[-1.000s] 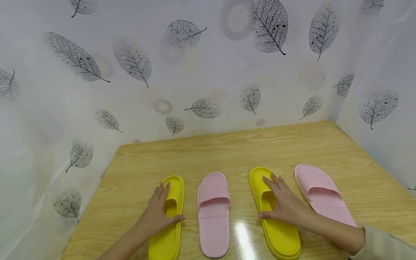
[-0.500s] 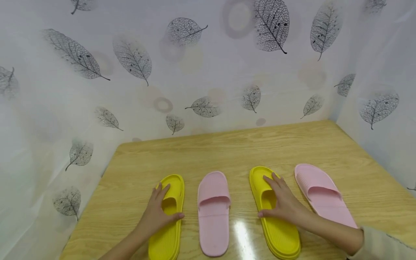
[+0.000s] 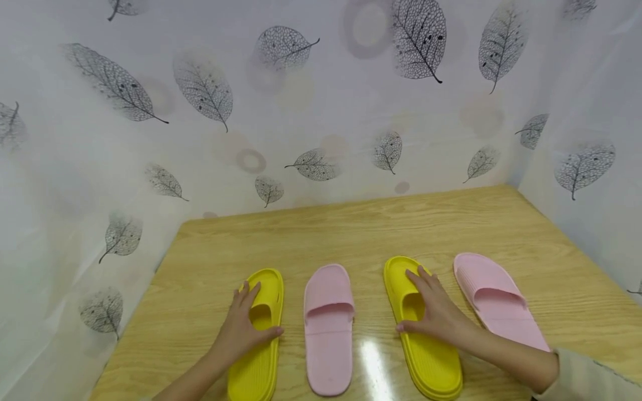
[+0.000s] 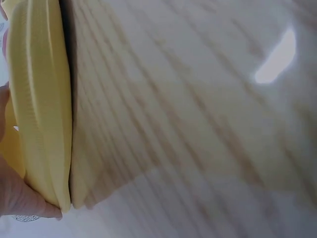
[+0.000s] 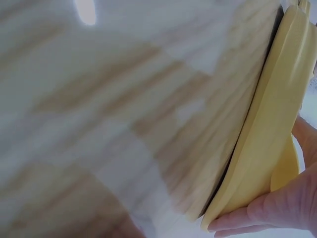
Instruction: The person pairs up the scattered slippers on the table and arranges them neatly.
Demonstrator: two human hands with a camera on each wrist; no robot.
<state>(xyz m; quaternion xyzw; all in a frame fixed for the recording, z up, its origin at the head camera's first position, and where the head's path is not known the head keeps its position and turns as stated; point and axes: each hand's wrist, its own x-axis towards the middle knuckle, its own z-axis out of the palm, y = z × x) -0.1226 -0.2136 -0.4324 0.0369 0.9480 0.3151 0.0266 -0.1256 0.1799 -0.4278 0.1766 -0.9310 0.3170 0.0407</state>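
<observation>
Two yellow slippers lie toe-away on the wooden table. My left hand (image 3: pixel 241 328) spans the left yellow slipper (image 3: pixel 269 289), thumb at its inner edge, fingers over the strap and outer side. Across the right yellow slipper (image 3: pixel 435 365), my right hand (image 3: pixel 443 320) grips likewise, thumb on the left edge and fingers on the strap's far side. The left wrist view has the slipper's sole side (image 4: pixel 42 99) close along the tabletop, with fingertips (image 4: pixel 42 206) at its end. In the right wrist view, fingers (image 5: pixel 252 213) press the other slipper's side (image 5: pixel 272 94).
A pink slipper (image 3: pixel 329 356) lies between the yellow ones. Another pink slipper (image 3: pixel 494 287) sits at the right, angled, its heel partly behind my right forearm. The wooden table (image 3: pixel 346 234) meets a leaf-patterned curtain (image 3: pixel 331 100) at the back and sides.
</observation>
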